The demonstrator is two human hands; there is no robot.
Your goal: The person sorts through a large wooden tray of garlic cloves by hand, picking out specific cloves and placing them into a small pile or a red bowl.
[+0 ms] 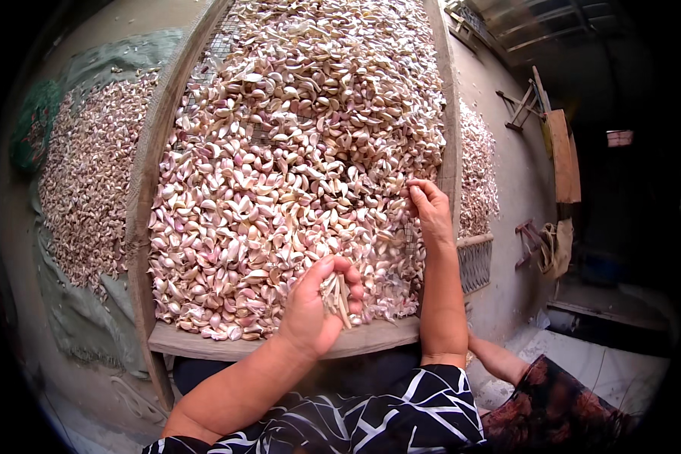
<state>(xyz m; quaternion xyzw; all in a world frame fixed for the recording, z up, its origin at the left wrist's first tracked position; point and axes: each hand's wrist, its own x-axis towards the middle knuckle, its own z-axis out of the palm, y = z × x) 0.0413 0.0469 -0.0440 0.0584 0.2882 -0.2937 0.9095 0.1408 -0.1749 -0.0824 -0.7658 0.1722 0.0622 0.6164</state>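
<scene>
Many loose garlic cloves point(242, 204), whitish with pink and purple tints, cover a wire-mesh screen set in a wooden frame point(147, 174). Near the front edge, my left hand point(310, 306) curls around a bunch of dry, pale garlic stalks point(340, 296), whose ends stick out between palm and fingers. Farther off to the right, my right hand point(433, 213) rests over the cloves beside the frame's right rail. Its thumb and fingertips are pinched together, and what lies between them is too small to make out.
More cloves point(98, 174) lie on a green cloth point(91, 321) left of the frame, by a green net bag point(34, 125). Another pile of cloves point(477, 166) is on the right. A person's forearm point(499, 359) and dark patterned clothing point(545, 401) are close at my right. A wooden stool point(523, 106) stands beyond.
</scene>
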